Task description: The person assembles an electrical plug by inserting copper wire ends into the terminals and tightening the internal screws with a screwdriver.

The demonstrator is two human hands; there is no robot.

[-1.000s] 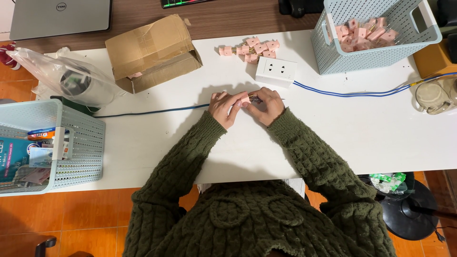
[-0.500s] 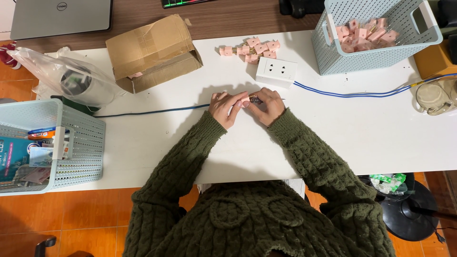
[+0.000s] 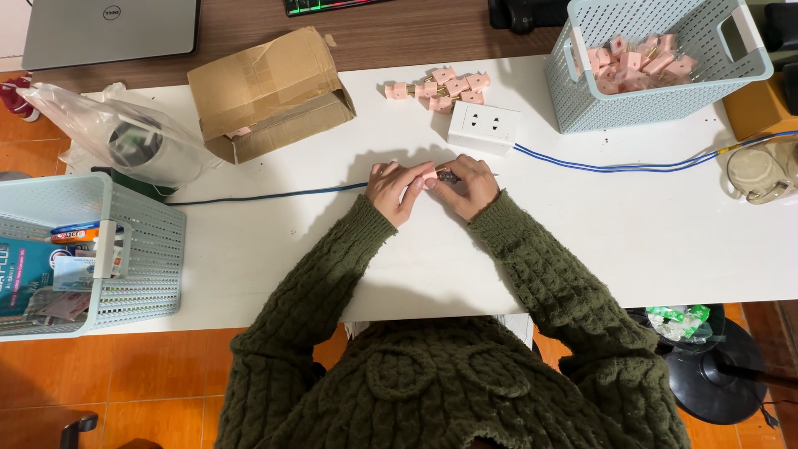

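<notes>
A: Pink plug (image 3: pixel 430 180), small and mostly hidden, sits near the desk's (image 3: pixel 623 241) middle, pinched between left hand (image 3: pixel 397 189) and right hand (image 3: pixel 471 185).

B: Assembly step, I'd judge (a dark tool tip shows). Next calls for steady, fine pressure; the blue cable (image 3: pixel 266 197) trails toward the left edge.

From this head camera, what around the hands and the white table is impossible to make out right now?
- Small pink piece between the left hand and right hand: mostly covered by fingers, its shape unclear.
- Open brown cardboard box: its inside lies in shadow.
- Grey laptop: cut off by the top edge.
- Pale green slotted plastic basket on the left: cut off by the frame edge.
</notes>
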